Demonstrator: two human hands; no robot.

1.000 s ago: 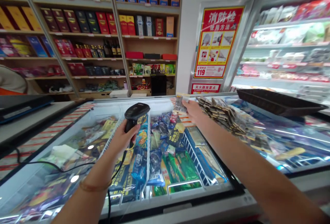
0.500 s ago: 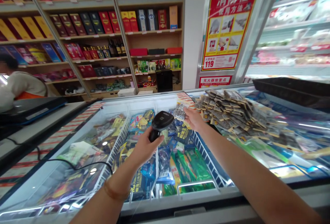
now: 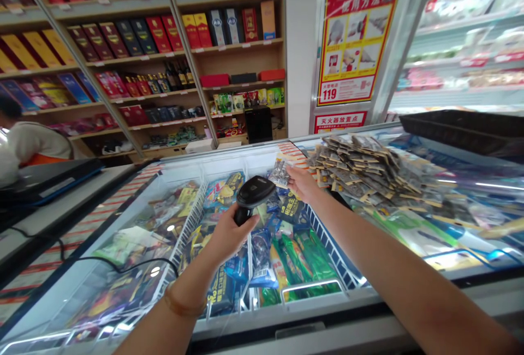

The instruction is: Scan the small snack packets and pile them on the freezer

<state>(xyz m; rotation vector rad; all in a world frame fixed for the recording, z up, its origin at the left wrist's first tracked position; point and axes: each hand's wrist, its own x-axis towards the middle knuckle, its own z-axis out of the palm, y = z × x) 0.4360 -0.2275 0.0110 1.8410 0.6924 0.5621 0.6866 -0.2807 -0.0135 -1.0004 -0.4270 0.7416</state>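
My left hand point(image 3: 233, 238) is wrapped round the handle of a black barcode scanner point(image 3: 256, 191), whose head points away from me toward my right hand. In my right hand point(image 3: 302, 183) is a small clear packet point(image 3: 280, 172), pinched by its edge just beyond the scanner head; its contents are too small to make out. Both hands are above a chest freezer of bagged goods. Right of my right hand lies a large heap of similar small packets point(image 3: 360, 167) on the freezer top.
White wire baskets point(image 3: 323, 235) hold green ice-pop-like packs point(image 3: 301, 257) and blue bags point(image 3: 223, 284). A black cable point(image 3: 123, 268) crosses the left side. At right is a black tray point(image 3: 462, 128). A person point(image 3: 36, 139) sits far left beside shelves of boxes point(image 3: 143, 36).
The view has shifted slightly. My right hand and its packet have moved a little to the left, and the packet is tilted more toward the scanner, which is still held.
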